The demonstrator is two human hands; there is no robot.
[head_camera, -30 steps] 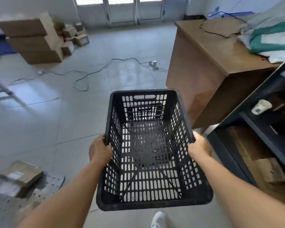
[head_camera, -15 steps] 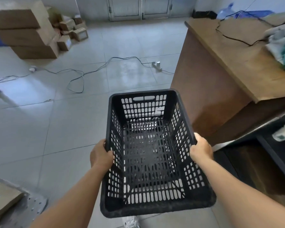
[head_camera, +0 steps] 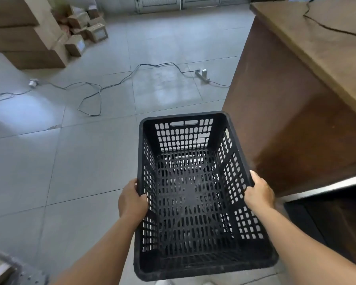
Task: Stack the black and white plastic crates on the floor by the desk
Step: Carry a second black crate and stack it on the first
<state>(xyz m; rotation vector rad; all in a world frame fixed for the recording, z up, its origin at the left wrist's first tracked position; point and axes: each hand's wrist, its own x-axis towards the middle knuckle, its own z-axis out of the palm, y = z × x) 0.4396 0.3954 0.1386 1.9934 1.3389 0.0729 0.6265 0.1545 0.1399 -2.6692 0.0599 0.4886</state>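
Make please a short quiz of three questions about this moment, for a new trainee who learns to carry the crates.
1. True or false: the black crate has things inside.
2. Which hands hold the crate? A) only left hand B) only right hand C) both
3. On which side of the crate does the wooden desk stand?

Key
1. False: it is empty.
2. C: each hand grips one long side rim.
3. The person's right side.
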